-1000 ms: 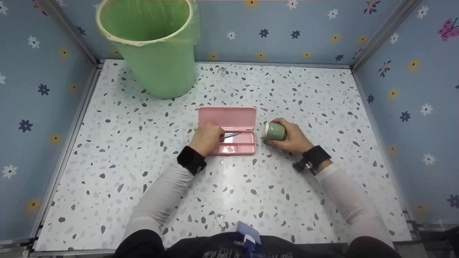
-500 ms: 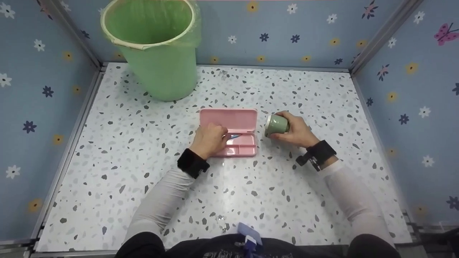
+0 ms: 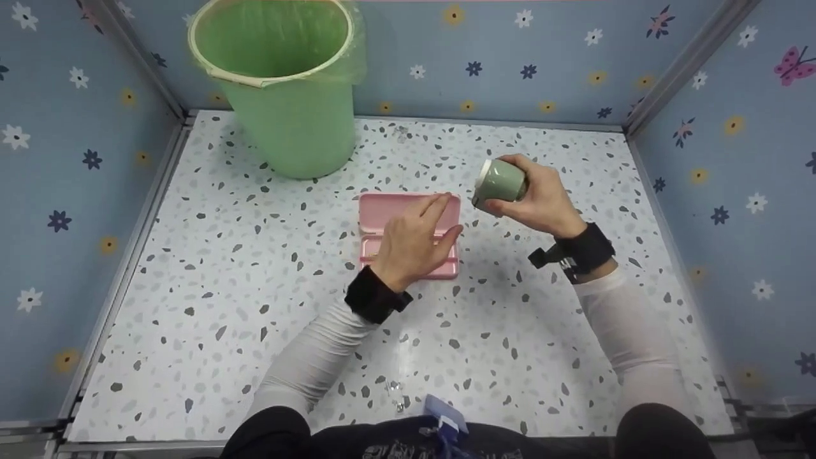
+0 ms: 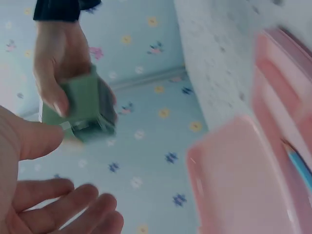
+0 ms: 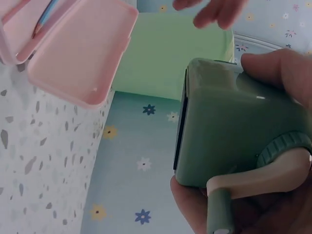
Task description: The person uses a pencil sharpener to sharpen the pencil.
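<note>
My right hand [image 3: 542,197] grips a green hand-crank pencil sharpener [image 3: 502,181], lifted off the table. Its cream crank [image 5: 263,176] and ribbed dial show in the right wrist view. Over the pink pencil case [image 3: 451,270] hovers my left hand [image 3: 414,245], fingers straight and holding nothing. The case lies with its lid [image 4: 243,180] folded back. Inside it rests a blue pencil [image 4: 298,165] with a sharpened tip, also visible in the right wrist view; in the head view my left hand mostly hides the tray.
A green lined bin [image 3: 293,127] stands at the back left of the speckled table [image 3: 268,357]. Flowered blue panels [image 3: 510,70] wall the table at the back and both sides.
My left hand has let go of the pencil in the case and risen, its fingers straightening. My right hand has lifted the sharpener up and away toward the back.
</note>
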A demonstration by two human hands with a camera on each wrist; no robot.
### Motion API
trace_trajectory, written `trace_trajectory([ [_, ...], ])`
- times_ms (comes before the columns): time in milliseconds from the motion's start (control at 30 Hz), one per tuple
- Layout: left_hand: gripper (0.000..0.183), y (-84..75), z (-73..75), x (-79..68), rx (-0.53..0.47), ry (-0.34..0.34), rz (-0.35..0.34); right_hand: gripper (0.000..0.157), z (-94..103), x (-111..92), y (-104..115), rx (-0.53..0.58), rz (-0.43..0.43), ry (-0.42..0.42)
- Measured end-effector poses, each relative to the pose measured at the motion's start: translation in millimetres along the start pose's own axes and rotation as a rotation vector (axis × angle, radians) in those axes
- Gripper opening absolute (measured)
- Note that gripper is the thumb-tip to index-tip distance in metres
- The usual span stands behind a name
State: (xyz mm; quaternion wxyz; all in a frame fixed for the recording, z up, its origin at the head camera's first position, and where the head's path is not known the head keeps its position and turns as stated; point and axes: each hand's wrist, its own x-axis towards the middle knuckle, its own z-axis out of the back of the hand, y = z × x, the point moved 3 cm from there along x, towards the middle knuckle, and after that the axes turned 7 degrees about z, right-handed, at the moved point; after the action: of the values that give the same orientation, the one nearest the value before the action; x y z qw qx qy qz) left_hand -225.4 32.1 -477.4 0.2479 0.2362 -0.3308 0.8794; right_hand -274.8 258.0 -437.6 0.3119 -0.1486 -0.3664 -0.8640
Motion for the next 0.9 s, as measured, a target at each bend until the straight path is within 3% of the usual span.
trace_trajectory([
  [167, 0.077, -26.0, -9.5, 4.3, -0.035, -0.024, 0.051, 0.064, -11.0, 9.5, 11.9, -0.006, 0.001, -0.059],
  [333, 0.101, -34.5, -21.4, 6.0, -0.105, 0.006, 0.109, 0.062, -22.3, 12.4, 19.4, 0.044, -0.033, -0.094],
  [500, 0.114, -23.5, -25.7, 8.2, -0.150, 0.010, 0.158, 0.068, -34.1, 11.6, 31.6, 0.218, -0.068, -0.010],
  [633, 0.114, -10.8, -24.8, 12.3, -0.191, -0.014, 0.179, 0.066, -40.4, 9.6, 41.9, 0.259, -0.069, 0.025],
  [700, 0.113, -5.7, -23.4, 15.3, -0.209, -0.027, 0.196, 0.063, -42.4, 8.9, 45.1, 0.261, -0.049, 0.015],
  [900, 0.112, 6.0, -14.6, 24.3, -0.265, -0.059, 0.298, 0.060, -36.2, 11.7, 83.4, 0.332, 0.015, -0.046],
])
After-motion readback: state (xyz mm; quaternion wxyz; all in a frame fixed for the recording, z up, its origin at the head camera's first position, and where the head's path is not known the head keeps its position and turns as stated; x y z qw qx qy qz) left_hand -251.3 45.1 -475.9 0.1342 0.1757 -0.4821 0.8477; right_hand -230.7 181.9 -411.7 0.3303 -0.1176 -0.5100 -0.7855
